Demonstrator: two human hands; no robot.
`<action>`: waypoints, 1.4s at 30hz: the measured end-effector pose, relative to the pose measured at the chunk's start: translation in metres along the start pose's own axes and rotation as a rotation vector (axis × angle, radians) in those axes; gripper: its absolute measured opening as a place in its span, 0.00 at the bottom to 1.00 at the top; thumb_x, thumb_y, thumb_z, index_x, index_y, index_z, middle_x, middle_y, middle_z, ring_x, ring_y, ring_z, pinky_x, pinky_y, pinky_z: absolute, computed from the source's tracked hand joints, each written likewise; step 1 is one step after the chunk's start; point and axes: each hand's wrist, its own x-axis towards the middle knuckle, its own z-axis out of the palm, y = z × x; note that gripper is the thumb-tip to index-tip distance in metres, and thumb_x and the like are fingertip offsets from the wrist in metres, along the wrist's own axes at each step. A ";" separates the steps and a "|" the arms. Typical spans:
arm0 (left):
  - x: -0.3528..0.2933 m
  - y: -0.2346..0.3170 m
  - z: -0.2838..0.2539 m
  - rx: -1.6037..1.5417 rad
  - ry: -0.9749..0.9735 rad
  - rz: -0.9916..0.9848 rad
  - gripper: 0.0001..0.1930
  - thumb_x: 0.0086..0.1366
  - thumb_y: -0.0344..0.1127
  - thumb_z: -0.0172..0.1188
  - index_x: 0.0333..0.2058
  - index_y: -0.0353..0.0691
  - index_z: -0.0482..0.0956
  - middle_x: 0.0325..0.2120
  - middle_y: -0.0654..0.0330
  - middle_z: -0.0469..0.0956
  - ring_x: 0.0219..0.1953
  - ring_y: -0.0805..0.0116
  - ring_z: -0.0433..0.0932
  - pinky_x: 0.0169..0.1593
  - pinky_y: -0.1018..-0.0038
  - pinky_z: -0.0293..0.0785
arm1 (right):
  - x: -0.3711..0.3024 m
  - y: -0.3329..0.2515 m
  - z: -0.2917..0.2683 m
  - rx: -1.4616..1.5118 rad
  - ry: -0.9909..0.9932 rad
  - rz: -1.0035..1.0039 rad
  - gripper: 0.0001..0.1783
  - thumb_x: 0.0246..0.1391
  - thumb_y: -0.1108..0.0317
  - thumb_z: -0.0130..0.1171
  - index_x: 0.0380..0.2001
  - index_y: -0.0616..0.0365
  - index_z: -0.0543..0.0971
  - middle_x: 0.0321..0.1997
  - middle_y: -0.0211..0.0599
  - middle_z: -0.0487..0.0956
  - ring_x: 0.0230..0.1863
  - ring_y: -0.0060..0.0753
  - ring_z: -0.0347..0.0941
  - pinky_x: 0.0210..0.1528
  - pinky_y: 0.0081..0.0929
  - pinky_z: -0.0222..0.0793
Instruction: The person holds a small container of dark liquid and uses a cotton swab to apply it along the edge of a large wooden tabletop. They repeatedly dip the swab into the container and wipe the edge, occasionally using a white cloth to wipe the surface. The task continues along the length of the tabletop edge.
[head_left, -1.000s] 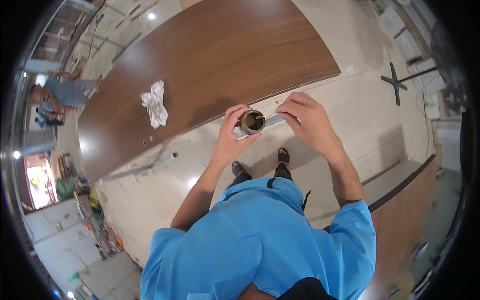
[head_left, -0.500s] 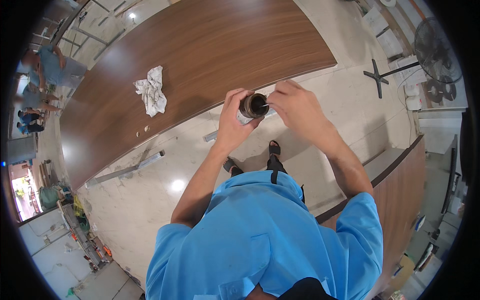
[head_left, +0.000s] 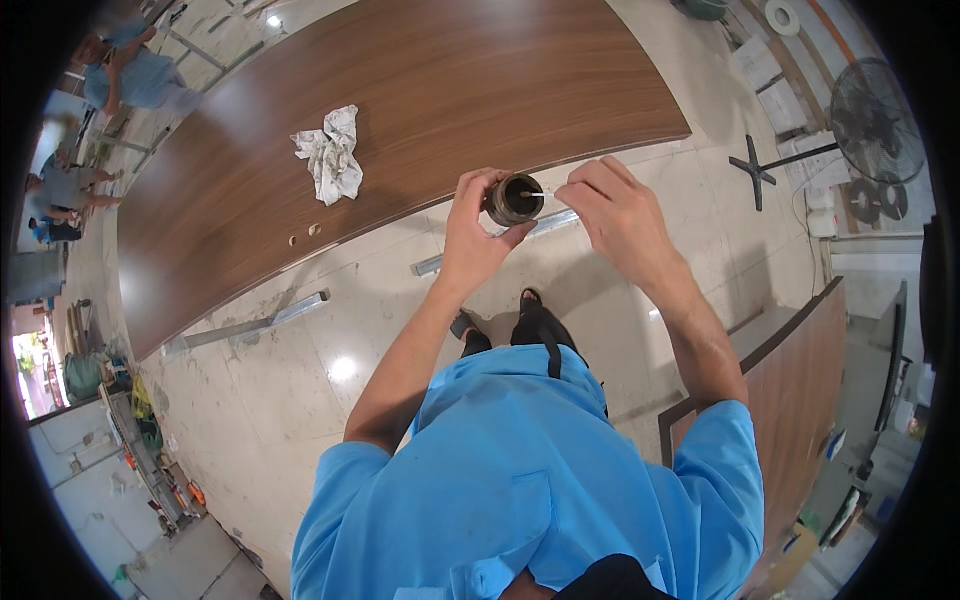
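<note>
My left hand (head_left: 470, 240) is wrapped round a small brown jar (head_left: 498, 207), its mouth turned up toward me and its inside dark. A thin pale stick (head_left: 538, 194) reaches into the mouth of the jar. Its outer end is pinched between the thumb and fingers of my right hand (head_left: 618, 215), just to the right of the jar. What sits on the stick's inner end is too small to make out. Both hands are above the floor, by the near edge of a brown wood-grain tabletop (head_left: 430, 110).
A crumpled stained white cloth (head_left: 332, 160) lies on the tabletop, near two small holes. Metal bars (head_left: 270, 322) rest on the floor. At right stand a black fan (head_left: 875, 120) and a brown wooden counter (head_left: 775, 390). Several people (head_left: 140, 75) are at far left.
My right hand has drawn slightly away from the jar, and more of the stick shows. The jar stays in my left hand. The whole view has shifted a little.
</note>
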 end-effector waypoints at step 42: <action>-0.011 -0.004 -0.023 -0.128 -0.054 -0.021 0.33 0.47 0.24 0.80 0.53 0.36 0.76 0.51 0.57 0.75 0.51 0.62 0.77 0.56 0.69 0.75 | 0.011 -0.034 0.001 -0.024 -0.028 -0.016 0.09 0.43 0.84 0.60 0.29 0.61 0.79 0.35 0.35 0.75 0.41 0.41 0.74 0.39 0.38 0.76</action>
